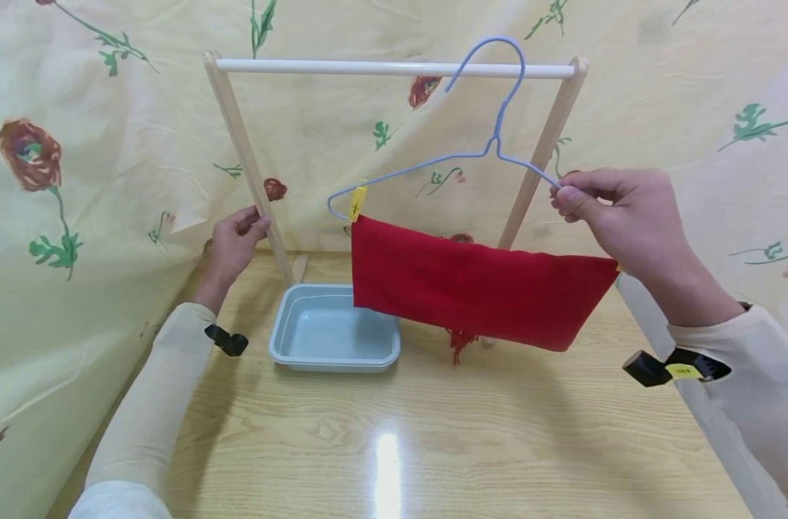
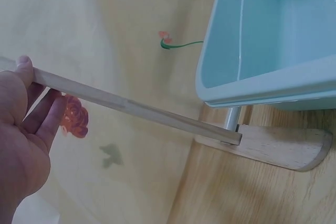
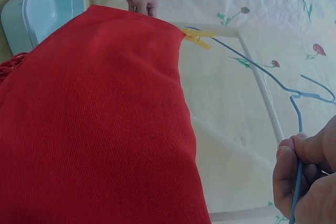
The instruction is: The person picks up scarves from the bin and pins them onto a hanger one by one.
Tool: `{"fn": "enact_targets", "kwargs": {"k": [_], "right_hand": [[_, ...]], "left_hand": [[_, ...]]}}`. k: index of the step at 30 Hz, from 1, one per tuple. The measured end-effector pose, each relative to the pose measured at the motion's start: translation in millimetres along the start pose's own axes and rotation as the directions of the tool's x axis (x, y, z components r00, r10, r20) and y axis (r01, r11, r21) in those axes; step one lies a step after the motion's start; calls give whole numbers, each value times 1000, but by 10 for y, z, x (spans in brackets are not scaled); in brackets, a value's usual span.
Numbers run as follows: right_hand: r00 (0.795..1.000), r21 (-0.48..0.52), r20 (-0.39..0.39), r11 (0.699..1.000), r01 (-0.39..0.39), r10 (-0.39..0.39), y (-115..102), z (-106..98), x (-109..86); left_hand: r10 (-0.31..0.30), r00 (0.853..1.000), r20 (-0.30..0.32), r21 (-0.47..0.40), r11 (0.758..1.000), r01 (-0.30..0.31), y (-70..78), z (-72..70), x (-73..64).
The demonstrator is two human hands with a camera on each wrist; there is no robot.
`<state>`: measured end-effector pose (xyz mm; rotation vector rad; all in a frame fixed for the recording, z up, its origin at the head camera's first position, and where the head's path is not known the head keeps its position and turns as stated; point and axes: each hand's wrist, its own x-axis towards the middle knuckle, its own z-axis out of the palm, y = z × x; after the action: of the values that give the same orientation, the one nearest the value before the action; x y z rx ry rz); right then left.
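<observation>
My right hand (image 1: 627, 209) pinches one end of a blue wire hanger (image 1: 426, 164), whose hook overlaps the rack's white bar in the head view; contact cannot be told. A red cloth (image 1: 471, 281) hangs from the hanger, fixed at its left corner by a yellow clothespin (image 1: 357, 203). A bit of yellow shows at the other corner, mostly hidden by my right hand. With thumb and fingers, my left hand (image 1: 234, 241) holds the left wooden post (image 2: 126, 104) of the clothes rack (image 1: 394, 68). In the right wrist view, the cloth (image 3: 105, 124) fills much of the picture.
A light blue plastic basin (image 1: 335, 364) stands on the wooden table (image 1: 368, 447), close to the rack's left foot (image 2: 283, 148). Red fringe (image 1: 460, 344) shows below the cloth. Flowered fabric (image 1: 134, 108) hangs behind and at the sides.
</observation>
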<state>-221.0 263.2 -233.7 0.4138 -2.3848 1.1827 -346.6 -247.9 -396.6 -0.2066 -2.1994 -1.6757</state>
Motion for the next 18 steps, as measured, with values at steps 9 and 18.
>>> {"fn": "enact_targets", "kwargs": {"k": [9, 18], "right_hand": [[994, -82, 29, 991, -101, 104, -53, -60, 142], [996, -21, 35, 996, -86, 87, -150, 14, 371]], "left_hand": [[1, 1000, 0, -5, 1000, -1, 0, -23, -17], [-22, 1000, 12, 13, 1000, 22, 21, -23, -30]]}}
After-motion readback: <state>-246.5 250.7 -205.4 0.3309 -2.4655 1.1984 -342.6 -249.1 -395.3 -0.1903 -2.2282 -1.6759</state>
